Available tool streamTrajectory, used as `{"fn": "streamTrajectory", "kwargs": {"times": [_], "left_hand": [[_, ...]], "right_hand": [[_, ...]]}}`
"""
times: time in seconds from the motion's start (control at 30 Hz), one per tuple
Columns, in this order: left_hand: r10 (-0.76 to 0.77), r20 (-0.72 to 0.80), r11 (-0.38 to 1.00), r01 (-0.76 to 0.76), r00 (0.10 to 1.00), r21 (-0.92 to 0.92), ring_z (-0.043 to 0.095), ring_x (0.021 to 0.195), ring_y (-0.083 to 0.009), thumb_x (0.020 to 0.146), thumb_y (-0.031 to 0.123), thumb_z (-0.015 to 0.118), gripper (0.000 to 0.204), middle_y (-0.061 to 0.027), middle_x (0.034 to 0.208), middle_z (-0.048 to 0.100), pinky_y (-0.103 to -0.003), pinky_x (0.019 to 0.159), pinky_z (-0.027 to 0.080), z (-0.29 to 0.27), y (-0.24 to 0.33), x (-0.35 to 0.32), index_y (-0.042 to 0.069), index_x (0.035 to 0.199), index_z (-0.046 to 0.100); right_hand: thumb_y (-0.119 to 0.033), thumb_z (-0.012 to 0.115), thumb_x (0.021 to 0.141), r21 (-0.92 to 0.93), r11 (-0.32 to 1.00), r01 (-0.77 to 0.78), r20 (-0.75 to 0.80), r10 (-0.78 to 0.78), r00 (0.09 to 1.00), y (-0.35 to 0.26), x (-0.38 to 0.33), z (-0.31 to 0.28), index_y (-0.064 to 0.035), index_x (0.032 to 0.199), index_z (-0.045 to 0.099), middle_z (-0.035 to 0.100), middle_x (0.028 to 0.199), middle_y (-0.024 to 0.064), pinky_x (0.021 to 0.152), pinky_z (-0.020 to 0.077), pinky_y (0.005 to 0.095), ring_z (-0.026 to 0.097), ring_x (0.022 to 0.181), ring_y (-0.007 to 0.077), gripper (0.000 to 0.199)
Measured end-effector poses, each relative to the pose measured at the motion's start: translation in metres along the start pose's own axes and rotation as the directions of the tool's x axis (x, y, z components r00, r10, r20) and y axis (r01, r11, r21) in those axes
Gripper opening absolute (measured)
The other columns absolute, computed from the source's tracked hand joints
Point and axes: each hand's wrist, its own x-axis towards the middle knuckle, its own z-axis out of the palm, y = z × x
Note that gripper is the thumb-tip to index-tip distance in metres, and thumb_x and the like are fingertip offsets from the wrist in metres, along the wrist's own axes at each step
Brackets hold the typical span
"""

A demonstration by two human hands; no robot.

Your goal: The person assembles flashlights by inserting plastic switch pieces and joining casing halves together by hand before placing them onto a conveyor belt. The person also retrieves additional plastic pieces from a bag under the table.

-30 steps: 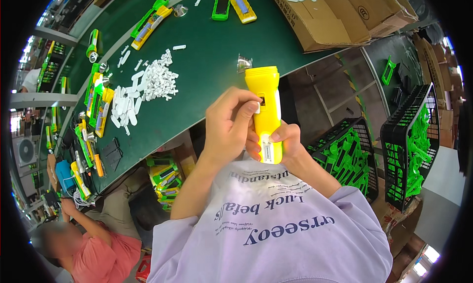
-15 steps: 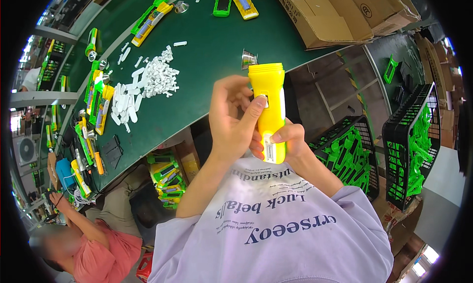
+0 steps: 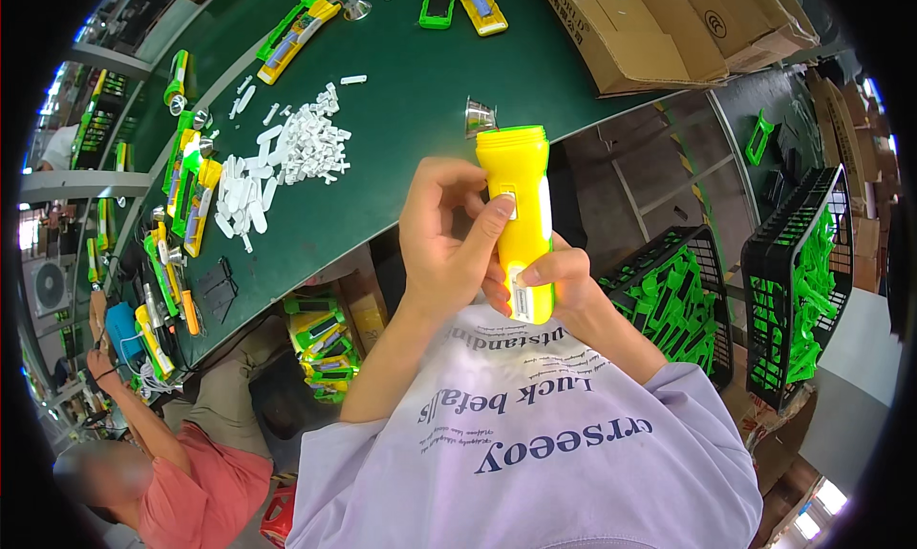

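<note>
Both hands hold a yellow flashlight body upright in front of my chest, its wide threaded end pointing away. My left hand is closed on its left side, thumb pressed against the white switch piece on the front. Around the lower end is my right hand, thumb at the upper end of a white strip set in the body. A silver reflector cup shows just beyond the threaded end; whether it is attached is hidden.
Loose white plastic pieces lie heaped on the green table. Opened flashlights lie beyond and left. A cardboard box stands far right; black crates of green parts are at right. A co-worker sits lower left.
The flashlight has tilted slightly, and its threaded end has shifted a little left and nearer. My left thumb stays on the switch piece, slightly lower. The co-worker's arm has moved.
</note>
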Motion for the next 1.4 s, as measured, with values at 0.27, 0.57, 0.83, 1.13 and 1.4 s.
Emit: {"fn": "streamTrajectory", "kwargs": {"times": [0.27,0.57,0.83,1.13,1.4], "left_hand": [[-0.366,0.095,0.872,0.376,0.926,-0.313,0.063,0.091,-0.0148,0.096,0.012,0.061,0.045,-0.0126,0.115,0.063,-0.027,0.08,0.052,-0.003,0.002,-0.002,-0.002,0.135,0.043],[-0.428,0.274,0.78,0.505,0.861,-0.37,0.067,0.105,-0.0251,0.096,0.031,0.058,0.051,-0.0209,0.118,0.065,-0.034,0.091,0.054,-0.009,-0.004,-0.006,-0.006,0.13,0.049],[-0.427,0.263,0.779,0.499,0.865,-0.38,0.071,0.094,-0.0278,0.092,0.035,0.063,0.051,-0.0228,0.105,0.069,-0.037,0.084,0.058,-0.008,-0.01,-0.007,-0.006,0.121,0.054],[-0.457,0.117,0.817,0.468,0.882,-0.335,0.072,0.09,-0.0265,0.09,0.035,0.066,0.049,-0.0196,0.096,0.07,-0.035,0.078,0.06,0.0,-0.009,-0.01,-0.006,0.114,0.056],[-0.484,0.103,0.807,0.489,0.869,-0.332,0.072,0.089,-0.0266,0.091,0.035,0.063,0.048,-0.0203,0.097,0.07,-0.034,0.077,0.06,0.0,-0.011,-0.01,-0.007,0.114,0.056]], "right_hand": [[-0.019,0.061,0.057,-0.053,0.998,-0.021,-0.016,0.02,1.0,-0.002,0.0,0.004,0.0058,0.093,0.055,0.054,0.073,0.0135,0.048,0.0474,0.0325,0.057,0.056,0.0238,0.044],[-0.022,0.059,0.057,-0.092,0.994,-0.061,-0.038,0.058,0.998,0.0,0.0,0.007,0.0065,0.086,0.055,0.053,0.07,0.0142,0.048,0.0456,0.0307,0.056,0.055,0.0227,0.041],[-0.014,0.061,0.062,0.013,0.999,-0.033,0.041,0.032,0.999,0.006,0.001,0.001,0.003,0.107,0.049,0.055,0.074,0.0145,0.051,0.0484,0.0319,0.058,0.054,0.0234,0.05],[-0.012,0.059,0.06,0.025,0.997,-0.069,-0.044,0.07,0.997,0.003,-0.002,0.005,0.0016,0.112,0.046,0.056,0.075,0.0149,0.051,0.0485,0.0332,0.059,0.053,0.0254,0.055],[-0.012,0.059,0.06,0.034,0.997,-0.071,-0.065,0.073,0.995,0.004,-0.003,0.003,0.0009,0.11,0.048,0.058,0.078,0.015,0.05,0.0493,0.0347,0.059,0.054,0.0265,0.052]]}}
